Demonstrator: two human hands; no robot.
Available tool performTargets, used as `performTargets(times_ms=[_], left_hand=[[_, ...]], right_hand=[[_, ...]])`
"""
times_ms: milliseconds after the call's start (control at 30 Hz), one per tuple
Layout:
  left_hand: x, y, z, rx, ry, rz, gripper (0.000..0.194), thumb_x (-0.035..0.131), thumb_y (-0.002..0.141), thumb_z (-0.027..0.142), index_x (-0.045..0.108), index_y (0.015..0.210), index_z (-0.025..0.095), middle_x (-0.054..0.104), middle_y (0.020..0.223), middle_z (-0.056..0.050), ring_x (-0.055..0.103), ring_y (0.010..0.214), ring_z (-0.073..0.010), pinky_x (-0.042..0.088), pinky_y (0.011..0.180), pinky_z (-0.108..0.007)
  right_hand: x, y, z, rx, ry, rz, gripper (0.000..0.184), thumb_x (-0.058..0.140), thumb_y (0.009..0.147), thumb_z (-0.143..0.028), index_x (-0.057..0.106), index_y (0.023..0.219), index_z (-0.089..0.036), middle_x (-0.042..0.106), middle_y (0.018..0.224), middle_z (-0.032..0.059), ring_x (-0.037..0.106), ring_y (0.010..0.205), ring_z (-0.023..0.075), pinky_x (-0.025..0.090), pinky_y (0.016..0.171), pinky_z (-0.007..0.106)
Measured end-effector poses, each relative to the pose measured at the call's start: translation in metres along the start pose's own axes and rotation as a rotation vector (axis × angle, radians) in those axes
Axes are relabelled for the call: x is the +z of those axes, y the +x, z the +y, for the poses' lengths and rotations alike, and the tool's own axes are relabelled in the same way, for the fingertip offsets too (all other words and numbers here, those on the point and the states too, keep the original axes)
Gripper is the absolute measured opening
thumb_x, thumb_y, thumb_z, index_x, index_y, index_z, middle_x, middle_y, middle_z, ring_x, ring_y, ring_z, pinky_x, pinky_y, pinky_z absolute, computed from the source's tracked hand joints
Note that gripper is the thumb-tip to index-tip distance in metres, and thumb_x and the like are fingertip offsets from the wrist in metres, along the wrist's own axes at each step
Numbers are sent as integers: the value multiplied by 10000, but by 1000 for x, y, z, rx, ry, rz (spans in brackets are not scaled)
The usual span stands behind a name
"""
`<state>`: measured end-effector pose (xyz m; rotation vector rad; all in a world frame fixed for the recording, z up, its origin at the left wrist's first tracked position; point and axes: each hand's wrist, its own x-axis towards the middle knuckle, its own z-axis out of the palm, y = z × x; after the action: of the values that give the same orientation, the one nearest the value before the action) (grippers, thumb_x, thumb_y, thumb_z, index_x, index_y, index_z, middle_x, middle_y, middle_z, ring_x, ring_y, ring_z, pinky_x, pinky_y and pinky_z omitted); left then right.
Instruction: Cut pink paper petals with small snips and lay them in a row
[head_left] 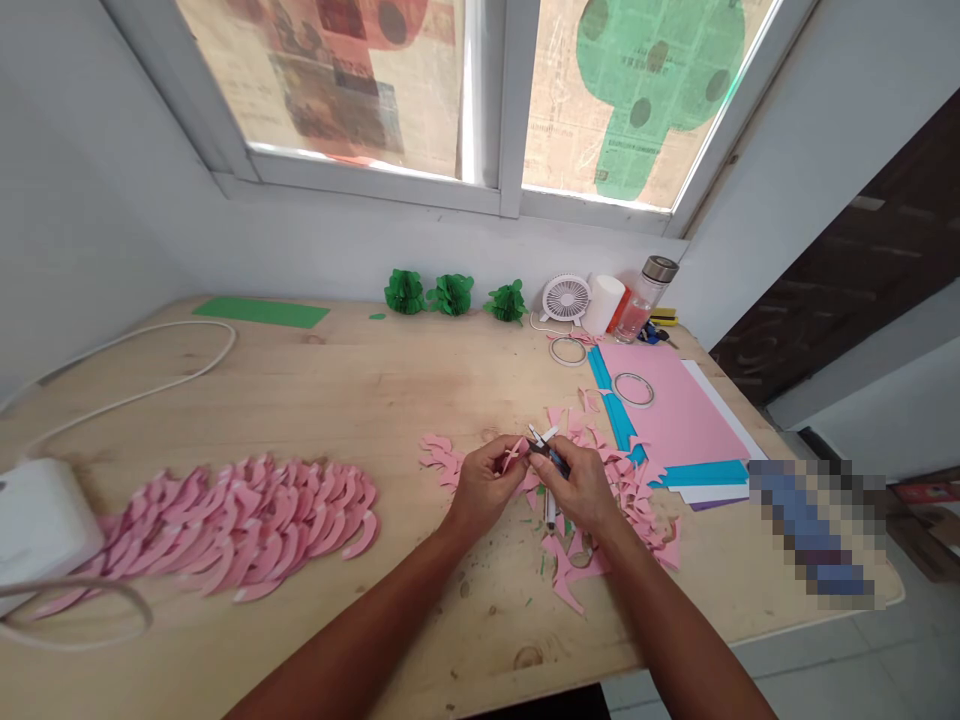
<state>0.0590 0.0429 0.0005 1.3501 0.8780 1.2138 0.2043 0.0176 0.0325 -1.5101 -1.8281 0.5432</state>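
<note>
My left hand [486, 482] pinches a small piece of pink paper [514, 455] between thumb and fingers. Close beside it, my right hand [579, 482] grips a slim black tool [553, 460]; its tip points at the paper, and its exact kind is partly hidden by the fingers. Under and around the hands lie pink paper scraps [562, 590]. A white pen-like stick [550, 512] lies below the right hand. To the left, a large spread of curved pink paper strips [262, 520] overlaps in rows on the wooden table [337, 390].
Three green paper balls [454, 295], a small fan [566, 298], a white roll [603, 304] and a glass bottle [646, 300] line the wall. Pink sheets [675, 400] with a tape ring [634, 390] lie right. A white box [45, 520] and cable [187, 375] are left.
</note>
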Motion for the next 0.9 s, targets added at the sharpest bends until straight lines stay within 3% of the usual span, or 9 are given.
performTargets(times_ms=[467, 667, 900], left_hand=[[0, 0, 1, -8, 4, -6, 171, 646, 701, 287, 654, 822, 166, 543, 645, 18, 444, 551, -86, 364, 518, -192], [1, 1, 3, 12, -13, 13, 150, 650, 695, 282, 645, 780, 160, 576, 688, 1, 500, 621, -109, 403, 573, -207], [2, 3, 8, 28, -83, 46, 132, 653, 705, 275, 632, 772, 164, 652, 839, -36, 580, 784, -156, 457, 721, -254]], right_hand=[[2, -1, 2, 16, -7, 26, 309, 457, 837, -426, 530, 664, -180, 412, 525, -43, 392, 485, 89, 266, 486, 210], [1, -1, 1, 9, -9, 41, 292, 478, 821, -448, 567, 746, -181, 454, 550, -37, 415, 500, 95, 287, 501, 207], [0, 0, 1, 13, -41, 20, 278, 497, 811, -432, 548, 703, -182, 475, 543, -36, 427, 486, 91, 292, 498, 204]])
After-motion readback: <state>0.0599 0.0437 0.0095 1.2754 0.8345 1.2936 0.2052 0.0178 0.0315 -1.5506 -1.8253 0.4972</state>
